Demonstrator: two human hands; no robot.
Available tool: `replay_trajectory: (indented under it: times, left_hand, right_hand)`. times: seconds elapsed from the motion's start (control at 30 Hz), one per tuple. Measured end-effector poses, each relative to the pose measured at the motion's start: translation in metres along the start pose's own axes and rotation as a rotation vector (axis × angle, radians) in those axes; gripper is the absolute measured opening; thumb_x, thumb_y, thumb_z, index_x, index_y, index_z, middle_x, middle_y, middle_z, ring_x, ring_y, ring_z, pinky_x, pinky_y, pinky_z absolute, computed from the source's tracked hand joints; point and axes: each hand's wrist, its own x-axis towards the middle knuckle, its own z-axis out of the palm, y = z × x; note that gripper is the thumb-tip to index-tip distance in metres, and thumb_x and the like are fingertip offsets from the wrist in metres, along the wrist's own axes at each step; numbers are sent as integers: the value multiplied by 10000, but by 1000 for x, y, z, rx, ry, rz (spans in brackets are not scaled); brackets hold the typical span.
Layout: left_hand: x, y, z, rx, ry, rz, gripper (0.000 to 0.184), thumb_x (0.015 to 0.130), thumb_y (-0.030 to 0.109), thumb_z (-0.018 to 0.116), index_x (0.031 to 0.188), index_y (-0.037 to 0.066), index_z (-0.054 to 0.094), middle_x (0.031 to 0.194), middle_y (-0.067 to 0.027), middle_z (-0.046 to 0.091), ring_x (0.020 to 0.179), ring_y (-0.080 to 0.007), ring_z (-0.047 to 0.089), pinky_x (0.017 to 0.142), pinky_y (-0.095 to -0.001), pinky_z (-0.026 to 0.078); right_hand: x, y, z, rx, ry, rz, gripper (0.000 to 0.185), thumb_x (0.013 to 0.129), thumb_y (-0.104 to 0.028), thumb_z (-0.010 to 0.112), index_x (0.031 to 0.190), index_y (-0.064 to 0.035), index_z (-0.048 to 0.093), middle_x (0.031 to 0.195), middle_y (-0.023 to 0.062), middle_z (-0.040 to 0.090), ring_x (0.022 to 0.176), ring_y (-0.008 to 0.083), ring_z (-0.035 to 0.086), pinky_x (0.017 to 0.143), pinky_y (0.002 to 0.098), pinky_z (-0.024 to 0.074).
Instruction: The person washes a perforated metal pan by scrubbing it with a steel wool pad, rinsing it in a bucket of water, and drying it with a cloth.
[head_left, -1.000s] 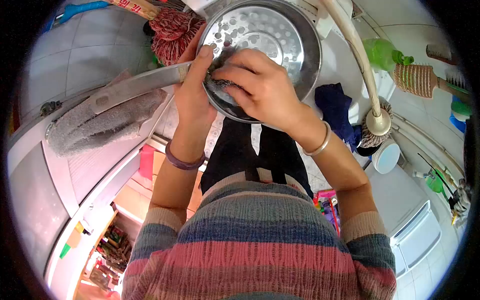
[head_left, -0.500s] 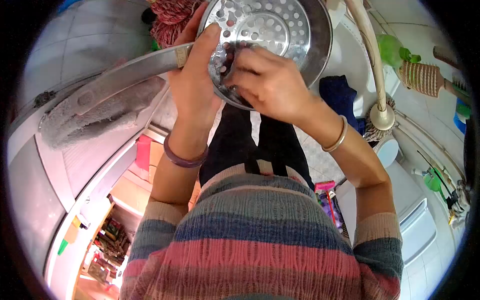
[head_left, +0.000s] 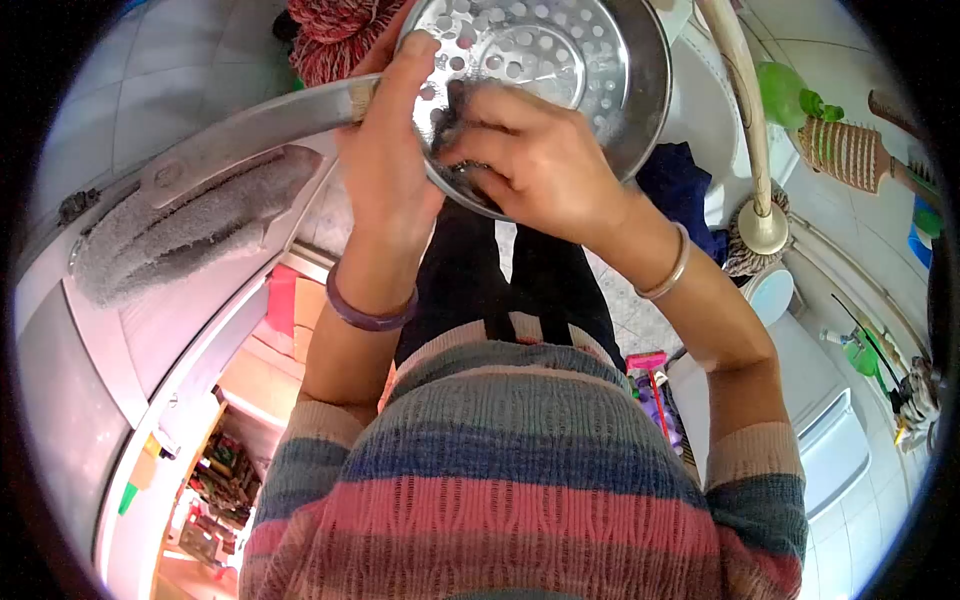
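A shiny metal steamer pan [head_left: 600, 75] with round holes in its base is tilted up at the top middle of the view. Its long grey handle [head_left: 250, 125] points to the left. My left hand [head_left: 390, 150] grips the pan where the handle meets the rim, thumb over the inner edge and the other fingers mostly behind. Inside the pan, my right hand [head_left: 545, 155] pinches a dark scouring pad [head_left: 455, 125] against the wall nearest my left hand. Part of the pad is hidden under the fingers.
A red-and-white mop head [head_left: 340, 35] lies beyond the handle. To the right are a white basin [head_left: 700, 95], a dark blue cloth [head_left: 680, 190], an upright pole [head_left: 745, 110] and a hairbrush [head_left: 845, 155]. A white door [head_left: 150, 340] stands at left.
The pad and my right fingers have shifted slightly left and up along the inner wall. The handle sits a little higher, while my left hand keeps its grip.
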Motion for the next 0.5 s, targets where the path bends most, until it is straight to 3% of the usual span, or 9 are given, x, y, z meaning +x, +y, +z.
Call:
replay_trajectory:
  times: [0.17, 0.27, 0.37, 0.4, 0.5]
  left_hand:
    - [2, -13, -6, 77, 57, 26, 261, 901, 184, 565, 1097, 14, 593, 1013, -74, 640, 887, -144, 619, 794, -270, 490]
    - [3, -11, -6, 81, 45, 3, 258, 899, 183, 566, 1090, 12, 597, 1001, -73, 645, 880, -142, 620, 789, -274, 491]
    - [0, -14, -1, 64, 50, 14, 265, 900, 185, 562, 1091, 4, 595, 988, -83, 652, 874, -151, 625, 791, -281, 492]
    - [1, -14, 0, 54, 23, -5, 265, 900, 183, 562, 1090, 2, 594, 987, -88, 654, 872, -155, 628, 784, -282, 496]
    - [1, -9, -3, 20, -43, -42, 264, 898, 176, 563, 1088, -5, 593, 981, -104, 657, 865, -168, 637, 763, -285, 508]
  right_hand:
    - [16, 14, -2, -83, 76, 126, 76, 681, -128, 652, 752, -115, 630, 820, 55, 537, 762, 252, 601, 629, 370, 503]
    - [-3, 6, -4, 17, -135, 61, 240, 613, -38, 721, 835, -114, 675, 874, 47, 585, 786, 248, 617, 665, 344, 513]
    - [-6, 4, -9, -23, -118, 99, 227, 617, -56, 728, 831, -112, 676, 877, 48, 586, 793, 243, 617, 677, 339, 516]
    - [0, 10, -5, -65, -7, 67, 225, 618, -61, 730, 831, -106, 674, 868, 45, 587, 775, 237, 616, 671, 335, 515]
    - [3, 7, -4, -52, -57, 48, 222, 625, -67, 732, 833, -117, 674, 866, 37, 584, 765, 238, 611, 659, 327, 509]
